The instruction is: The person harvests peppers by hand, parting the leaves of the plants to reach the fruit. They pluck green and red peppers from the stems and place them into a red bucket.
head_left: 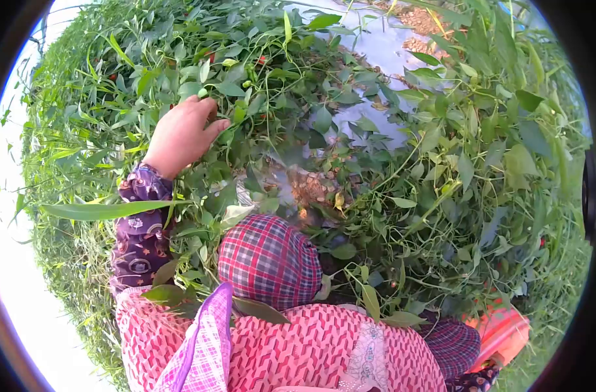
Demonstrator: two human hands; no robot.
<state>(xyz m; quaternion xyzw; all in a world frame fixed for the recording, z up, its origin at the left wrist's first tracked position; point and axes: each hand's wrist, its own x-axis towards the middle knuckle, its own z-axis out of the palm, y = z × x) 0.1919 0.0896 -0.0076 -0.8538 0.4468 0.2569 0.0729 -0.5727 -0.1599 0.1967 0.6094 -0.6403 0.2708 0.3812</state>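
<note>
My left hand (183, 134) reaches into leafy pepper plants (246, 85) at the upper left. Its fingers bend toward the leaves, with the thumb held apart; nothing shows in the gap between them. A green pepper (202, 93) hangs just beyond the fingertips. Small red peppers (262, 60) show among the leaves farther right. At the lower right, only a sliver of my right hand (498, 359) appears, beside an orange-red bag or cloth (500, 330). Its fingers are hidden, so its grip cannot be made out.
Plaid-covered knees (268, 261) bend in front of me. Pale plastic sheeting (376, 49) and brown soil (311, 187) show between the plant rows. More tangled plants (442, 215) spread to the right. A long leaf blade (108, 210) crosses my left sleeve.
</note>
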